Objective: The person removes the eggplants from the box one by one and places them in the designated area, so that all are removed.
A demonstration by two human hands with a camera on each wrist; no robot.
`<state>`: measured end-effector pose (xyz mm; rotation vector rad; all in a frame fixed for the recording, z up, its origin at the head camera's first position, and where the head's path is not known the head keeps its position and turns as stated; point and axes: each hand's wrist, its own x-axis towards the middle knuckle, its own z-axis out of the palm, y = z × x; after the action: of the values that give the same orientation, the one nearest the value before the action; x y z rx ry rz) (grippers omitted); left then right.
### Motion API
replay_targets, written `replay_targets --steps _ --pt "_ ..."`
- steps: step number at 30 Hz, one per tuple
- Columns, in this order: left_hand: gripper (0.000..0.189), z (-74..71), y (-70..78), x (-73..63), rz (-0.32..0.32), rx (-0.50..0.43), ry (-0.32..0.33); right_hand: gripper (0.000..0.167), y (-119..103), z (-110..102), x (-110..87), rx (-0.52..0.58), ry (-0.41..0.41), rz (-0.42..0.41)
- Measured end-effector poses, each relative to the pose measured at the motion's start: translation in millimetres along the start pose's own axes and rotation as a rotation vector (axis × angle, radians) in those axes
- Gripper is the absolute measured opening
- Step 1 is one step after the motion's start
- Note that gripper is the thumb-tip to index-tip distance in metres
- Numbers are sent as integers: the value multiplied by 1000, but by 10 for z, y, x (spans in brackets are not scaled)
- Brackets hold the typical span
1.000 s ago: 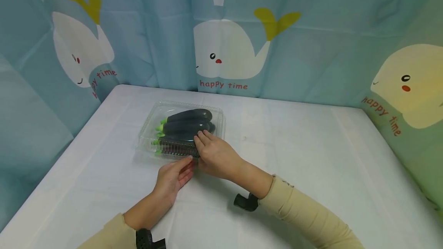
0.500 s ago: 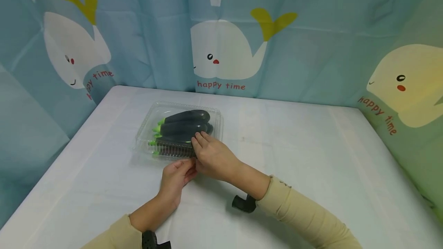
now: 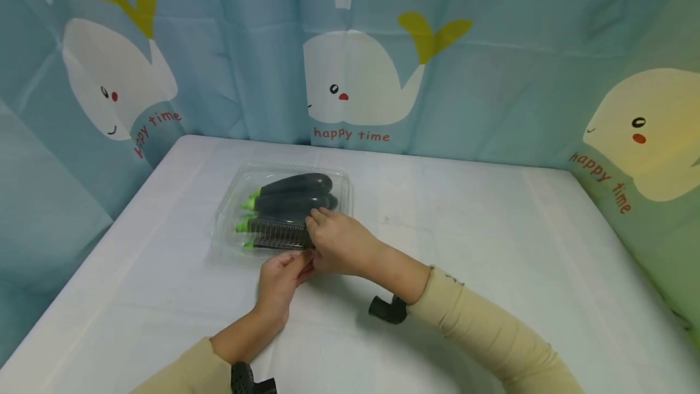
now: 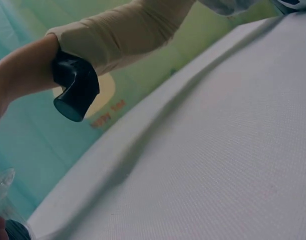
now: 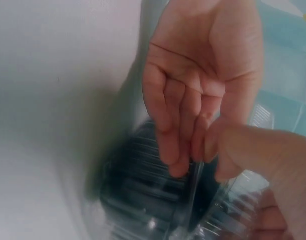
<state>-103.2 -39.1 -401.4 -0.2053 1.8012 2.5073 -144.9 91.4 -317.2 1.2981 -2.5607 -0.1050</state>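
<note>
A clear plastic clamshell container [image 3: 228, 194] lies left of centre on the table. Dark eggplants [image 3: 295, 185] with green stems show through its lid. At the front right corner, my right hand [image 3: 346, 243] grips the lid's edge, fingers over the top. Just below that corner my left hand [image 3: 277, 279] pinches the lower rim between thumb and fingers. In the right wrist view, the left hand [image 5: 195, 75] has its palm in sight and the right hand [image 5: 273, 157] shows its thumb near the ribbed container wall [image 5: 137, 220]. Only a corner of the container [image 4: 2, 182] enters the left wrist view.
A white cloth covers the table [image 3: 465, 248]. Blue-green curtains [image 3: 262, 47] with whale prints hang behind and at the sides. A black wrist camera mount [image 3: 387, 309] sits on the right wrist, another [image 3: 253, 380] on the left.
My left hand has shifted right, closer to the right hand at the container's corner. The lid's ribbed front edge looks slightly raised from the lower part. The right hand stays at the corner.
</note>
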Motion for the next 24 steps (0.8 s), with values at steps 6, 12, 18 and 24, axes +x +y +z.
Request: replay_targets --steps 6,12,18,24 --pt "23 8 3 10 -1 -7 14 47 7 -54 45 71 -78 40" --pt "23 27 20 6 2 -7 29 47 22 -60 65 111 -90 75" --pt "21 26 6 7 0 -11 39 44 37 -48 75 118 -66 60" --pt "17 30 -27 33 7 -10 47 38 61 -56 81 118 -69 51"
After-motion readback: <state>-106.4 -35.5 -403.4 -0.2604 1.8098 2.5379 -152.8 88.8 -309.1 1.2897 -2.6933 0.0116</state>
